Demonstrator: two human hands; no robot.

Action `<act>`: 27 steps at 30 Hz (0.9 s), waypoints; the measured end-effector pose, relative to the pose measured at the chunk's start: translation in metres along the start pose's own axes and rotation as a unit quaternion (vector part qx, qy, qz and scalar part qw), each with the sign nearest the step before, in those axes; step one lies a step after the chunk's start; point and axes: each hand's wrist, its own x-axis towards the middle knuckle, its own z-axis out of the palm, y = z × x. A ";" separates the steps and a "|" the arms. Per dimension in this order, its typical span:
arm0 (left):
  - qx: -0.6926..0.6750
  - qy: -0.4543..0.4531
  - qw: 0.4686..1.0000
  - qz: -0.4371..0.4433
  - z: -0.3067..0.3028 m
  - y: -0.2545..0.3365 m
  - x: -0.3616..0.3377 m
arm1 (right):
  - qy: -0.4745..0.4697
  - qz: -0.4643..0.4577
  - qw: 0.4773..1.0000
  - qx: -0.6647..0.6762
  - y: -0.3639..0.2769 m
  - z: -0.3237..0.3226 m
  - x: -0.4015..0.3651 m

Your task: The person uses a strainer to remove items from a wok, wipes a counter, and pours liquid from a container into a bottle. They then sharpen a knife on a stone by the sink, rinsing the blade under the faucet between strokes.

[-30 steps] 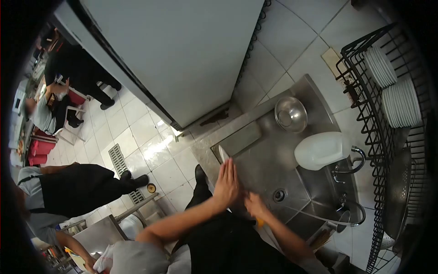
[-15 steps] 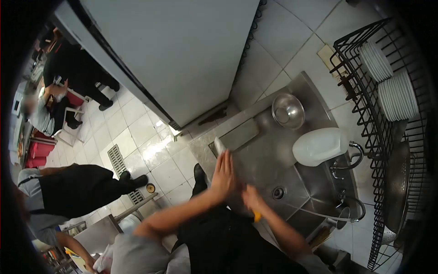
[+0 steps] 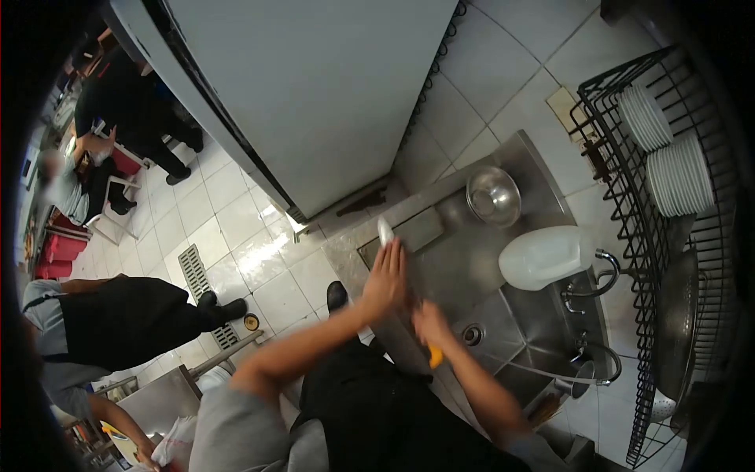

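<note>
My right hand (image 3: 429, 322) is closed around a knife, whose yellow handle (image 3: 436, 357) sticks out below the fist. My left hand (image 3: 384, 277) lies with its fingers stretched along the blade, hiding most of it. Past those fingertips a pale, narrow end (image 3: 384, 229) shows, seemingly the blade's tip. Both hands are over the near edge of the steel sink counter (image 3: 456, 275). Beside the pale end, a flat rectangular slab (image 3: 415, 237) rests on the counter. What lies directly under the blade is hidden.
A metal bowl (image 3: 494, 197) and a white plastic container (image 3: 543, 258) stand by the faucet (image 3: 605, 275). A wire rack (image 3: 629, 181) holds stacked plates (image 3: 680, 177). The refrigerator (image 3: 307, 86) rises ahead. Co-workers (image 3: 130, 322) are on the left.
Both hands have shifted slightly together along with the knife, and more of its yellow handle shows. The whole view has moved a little. My left fingers still lie along the blade.
</note>
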 end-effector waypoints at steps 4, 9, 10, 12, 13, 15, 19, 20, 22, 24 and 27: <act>-0.107 -0.051 0.991 -0.063 -0.035 0.035 -0.040 | -0.042 -0.020 0.998 0.037 0.028 0.009 -0.039; -0.053 -0.055 0.997 0.028 0.007 -0.053 0.090 | 0.011 -0.031 0.996 0.078 -0.026 -0.025 0.088; -0.059 -0.067 0.995 0.050 0.008 -0.063 0.108 | 0.043 -0.034 0.993 0.108 -0.037 -0.024 0.098; -0.044 -0.085 0.993 0.063 0.008 -0.065 0.119 | 0.064 -0.019 0.989 0.129 -0.045 -0.021 0.099; -0.027 -0.112 0.991 0.074 0.008 -0.067 0.120 | 0.080 -0.001 0.985 0.155 -0.047 -0.019 0.098; -0.033 -0.093 0.992 0.078 0.015 -0.071 0.118 | 0.046 -0.045 0.976 0.207 -0.043 -0.021 0.087; -0.028 -0.065 0.994 0.078 0.007 -0.055 0.089 | -0.043 -0.025 0.967 0.250 0.004 -0.018 0.040; -0.042 -0.047 0.996 0.063 -0.003 -0.041 0.065 | -0.036 -0.003 0.983 0.181 0.003 -0.016 0.018; -0.013 -0.054 0.998 0.005 -0.001 -0.006 0.008 | -0.027 -0.002 0.989 0.145 0.043 0.008 -0.012; 0.028 -0.040 0.999 -0.016 0.003 0.000 -0.002 | -0.041 -0.008 0.989 0.138 0.025 0.006 -0.053; -0.119 -0.074 0.990 -0.024 -0.003 -0.015 0.027 | 0.051 -0.072 0.994 0.064 0.042 0.009 0.002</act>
